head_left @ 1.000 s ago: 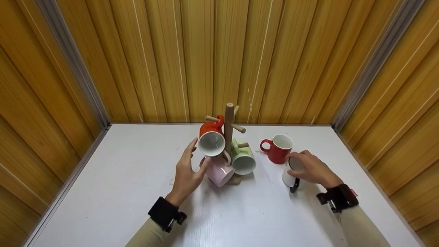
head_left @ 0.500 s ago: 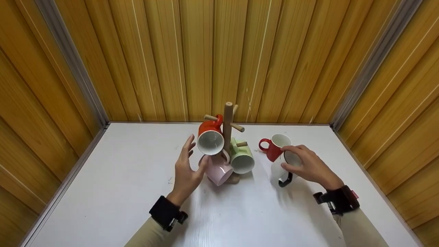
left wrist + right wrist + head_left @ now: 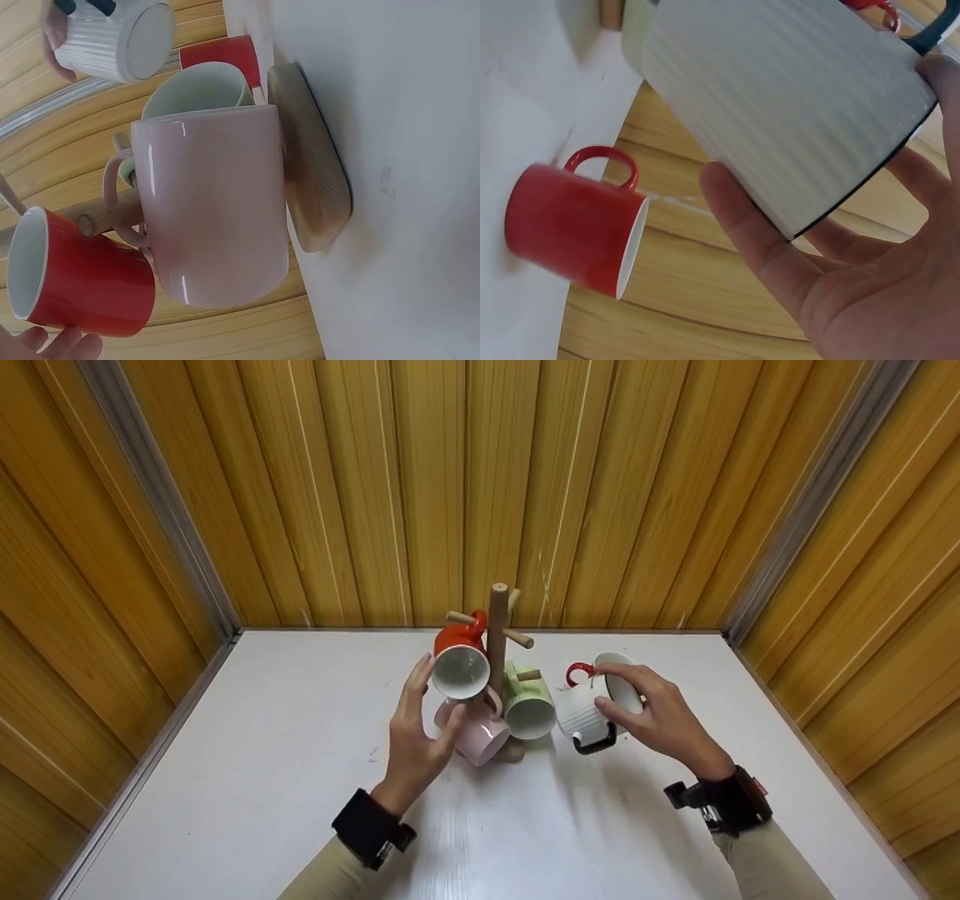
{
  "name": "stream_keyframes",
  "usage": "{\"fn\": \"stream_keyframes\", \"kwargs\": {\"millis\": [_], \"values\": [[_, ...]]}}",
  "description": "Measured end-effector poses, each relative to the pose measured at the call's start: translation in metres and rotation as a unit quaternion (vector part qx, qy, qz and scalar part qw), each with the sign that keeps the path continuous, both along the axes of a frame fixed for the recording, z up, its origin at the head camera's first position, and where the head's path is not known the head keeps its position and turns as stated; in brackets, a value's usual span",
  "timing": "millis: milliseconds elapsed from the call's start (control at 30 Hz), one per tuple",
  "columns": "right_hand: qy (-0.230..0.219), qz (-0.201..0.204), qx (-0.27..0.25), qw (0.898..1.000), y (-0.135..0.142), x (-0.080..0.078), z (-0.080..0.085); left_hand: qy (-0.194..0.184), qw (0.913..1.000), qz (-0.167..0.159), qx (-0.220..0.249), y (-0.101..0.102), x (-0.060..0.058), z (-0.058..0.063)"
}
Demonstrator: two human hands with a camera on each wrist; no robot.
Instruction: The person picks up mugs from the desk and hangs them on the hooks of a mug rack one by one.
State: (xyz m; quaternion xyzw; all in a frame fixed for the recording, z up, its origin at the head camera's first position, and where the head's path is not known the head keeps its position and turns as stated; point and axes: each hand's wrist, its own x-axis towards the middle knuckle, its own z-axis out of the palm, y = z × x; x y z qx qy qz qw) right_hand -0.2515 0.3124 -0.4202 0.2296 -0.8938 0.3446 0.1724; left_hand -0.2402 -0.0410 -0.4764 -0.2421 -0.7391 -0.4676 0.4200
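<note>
My right hand (image 3: 664, 716) grips a white ribbed mug (image 3: 585, 709) by its rim end, thumb and fingers on either side. The mug is tilted, its black handle (image 3: 596, 741) towards me, and held up off the table. My left hand (image 3: 420, 735) is beside the orange-red mug (image 3: 459, 656), which hangs on a peg of the wooden mug tree (image 3: 498, 622); in the left wrist view its fingertips (image 3: 75, 343) are right at that mug's side. Below it hangs a pink mug (image 3: 210, 202). A light green mug (image 3: 531, 709) hangs on the right side.
A dark red mug (image 3: 577, 225) stands upright on the white table (image 3: 262, 750) behind the white one, partly hidden by it in the head view. Bare upper pegs (image 3: 519, 638) stick out from the tree. Wood-patterned panels (image 3: 420, 495) enclose the table's back and sides.
My right hand has lifted the white mug off the table, tipped it and carried it left towards the mug tree. My left hand has shifted slightly closer to the orange-red mug.
</note>
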Motion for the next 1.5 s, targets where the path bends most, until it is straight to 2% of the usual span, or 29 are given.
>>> {"fn": "stream_keyframes", "kwargs": {"millis": [200,367,533,633,933,1067,1267,1500], "values": [[-0.013,0.018,-0.069,0.997,-0.015,0.002,0.002,0.025,0.9997,-0.009,-0.001,0.005,0.001,0.002],[-0.049,0.040,-0.127,0.990,-0.031,0.010,0.008,0.043,0.9989,-0.019,-0.005,0.010,0.004,0.002],[-0.060,0.069,-0.159,0.983,-0.043,0.010,0.003,0.062,0.9970,-0.001,-0.046,0.017,0.011,0.000],[-0.062,0.082,-0.173,0.980,-0.052,0.011,0.001,0.072,0.9945,-0.005,-0.075,0.021,0.015,-0.001],[-0.087,0.132,-0.224,0.962,-0.075,0.012,-0.003,0.058,0.9867,-0.024,-0.150,0.032,0.024,0.000],[-0.099,0.142,-0.245,0.954,-0.082,0.012,-0.004,0.056,0.9858,-0.029,-0.156,0.035,0.023,0.002],[-0.121,0.132,-0.254,0.950,-0.088,0.013,-0.005,0.045,0.9858,-0.053,-0.153,0.036,0.024,0.001],[-0.166,0.135,-0.260,0.942,-0.088,0.011,-0.006,0.036,0.9850,-0.069,-0.154,0.036,0.022,-0.001]]}}
